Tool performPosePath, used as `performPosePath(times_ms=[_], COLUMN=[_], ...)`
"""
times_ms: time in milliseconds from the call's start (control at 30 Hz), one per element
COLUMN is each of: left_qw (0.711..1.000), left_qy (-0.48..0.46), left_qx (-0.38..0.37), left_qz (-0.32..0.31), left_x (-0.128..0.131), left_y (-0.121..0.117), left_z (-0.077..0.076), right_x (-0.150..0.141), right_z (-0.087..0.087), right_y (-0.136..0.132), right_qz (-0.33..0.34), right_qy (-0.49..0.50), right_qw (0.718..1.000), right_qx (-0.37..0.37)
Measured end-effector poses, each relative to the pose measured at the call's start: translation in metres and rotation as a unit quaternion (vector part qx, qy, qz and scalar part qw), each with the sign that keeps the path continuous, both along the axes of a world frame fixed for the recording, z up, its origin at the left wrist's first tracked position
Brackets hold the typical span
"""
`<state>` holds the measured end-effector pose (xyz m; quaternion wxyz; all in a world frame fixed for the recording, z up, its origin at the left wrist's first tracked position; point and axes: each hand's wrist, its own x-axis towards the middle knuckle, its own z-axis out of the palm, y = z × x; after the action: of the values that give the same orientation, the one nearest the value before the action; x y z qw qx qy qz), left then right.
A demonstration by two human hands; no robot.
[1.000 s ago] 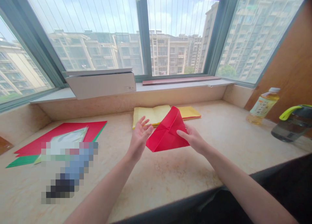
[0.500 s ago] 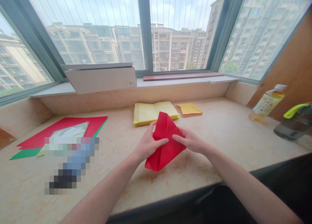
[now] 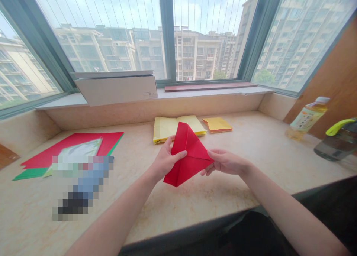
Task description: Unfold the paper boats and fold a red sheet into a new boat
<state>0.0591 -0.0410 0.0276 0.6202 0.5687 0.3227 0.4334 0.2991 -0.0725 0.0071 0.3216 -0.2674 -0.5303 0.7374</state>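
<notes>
A folded sheet of red paper (image 3: 192, 163) is held up above the pale countertop, its creases meeting near the middle. My left hand (image 3: 169, 157) grips its left side, thumb on the front face and the other fingers behind. At the right corner, my right hand (image 3: 223, 161) pinches the paper between thumb and fingers, with the lower fingers curled beneath. Behind the red paper lies a stack of pale yellow folded paper (image 3: 170, 126), partly covered by it. A smaller orange-yellow folded paper (image 3: 219, 125) rests to the right of that stack.
Red sheets (image 3: 80, 139) and a green sheet (image 3: 30, 173) lie at the left under a clear packet (image 3: 80, 150), near a blurred-out object (image 3: 86, 185). A drink bottle (image 3: 306, 118) and dark jug (image 3: 334, 144) stand right. A white box (image 3: 117, 90) sits on the sill.
My right hand has slid outward from the paper's front face to its right corner. The red paper has risen slightly and turned flatter toward me. My left hand keeps its hold.
</notes>
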Motion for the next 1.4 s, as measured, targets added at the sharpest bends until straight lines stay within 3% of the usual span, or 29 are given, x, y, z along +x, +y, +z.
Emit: performPosePath(times_ms=[267, 500, 767, 1033, 1233, 1400], left_qw=[0.999, 0.998, 0.999, 0.999, 0.997, 0.994], left_qy=[0.017, 0.03, 0.016, 0.007, 0.018, 0.041], left_qx=[0.019, 0.045, 0.033, 0.039, 0.05, 0.075], left_qz=[-0.032, -0.028, -0.024, 0.026, 0.059, 0.061], left_x=[-0.002, -0.005, -0.002, -0.003, -0.005, -0.005], left_y=[0.0, 0.007, 0.005, 0.009, 0.01, 0.011], left_z=[-0.002, -0.006, -0.006, -0.008, -0.008, -0.011], right_x=[0.0, -0.003, -0.008, -0.006, -0.004, -0.005], right_z=[-0.001, 0.001, -0.004, 0.003, 0.008, 0.004], right_y=[0.0, 0.001, 0.004, 0.004, 0.003, 0.004], right_qz=[0.038, 0.014, -0.041, -0.081, -0.061, -0.074], right_qy=[-0.035, -0.13, -0.151, -0.143, -0.162, -0.173], right_qw=[0.999, 0.991, 0.986, 0.982, 0.975, 0.973], right_qx=[-0.016, 0.023, 0.059, 0.089, 0.138, 0.137])
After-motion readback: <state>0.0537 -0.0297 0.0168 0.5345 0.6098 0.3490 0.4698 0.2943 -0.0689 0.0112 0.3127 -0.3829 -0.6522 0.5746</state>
